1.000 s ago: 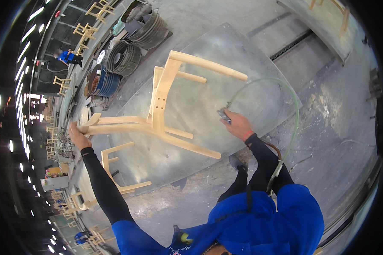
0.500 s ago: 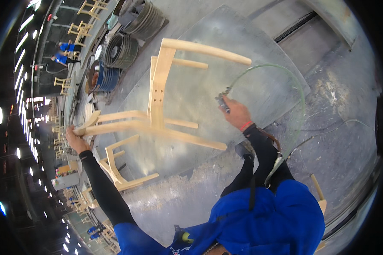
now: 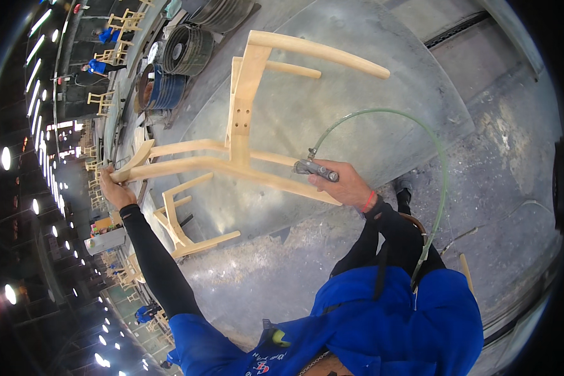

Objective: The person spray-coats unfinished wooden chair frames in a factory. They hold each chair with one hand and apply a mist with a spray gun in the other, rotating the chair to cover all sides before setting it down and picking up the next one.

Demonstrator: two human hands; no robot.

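Note:
A pale wooden chair frame (image 3: 243,94) without a seat is tipped on its side in front of me, its legs stretching to the right. My left hand (image 3: 118,192) grips it at the curved back rail (image 3: 136,160), fingers wrapped round the end. In my right hand (image 3: 346,183) is a small metal spray gun (image 3: 318,170), fingers closed on its body. A translucent green hose (image 3: 443,164) loops from the gun back toward my right arm. The gun lies in front of the frame's lower legs in this view; whether it touches them I cannot tell.
Another wooden chair frame (image 3: 183,244) stands beyond my left forearm. Under the work lies a large grey sheet (image 3: 382,100) on the floor. Dark metal drums (image 3: 187,51) and a blue drum (image 3: 164,88) stand far left. Co-workers in blue (image 3: 98,66) and more chairs are further off.
My right hand has brought the spray gun lower and closer to the chair's lower legs, and the gun has turned. The left hand keeps its grip. The whole view has shifted somewhat.

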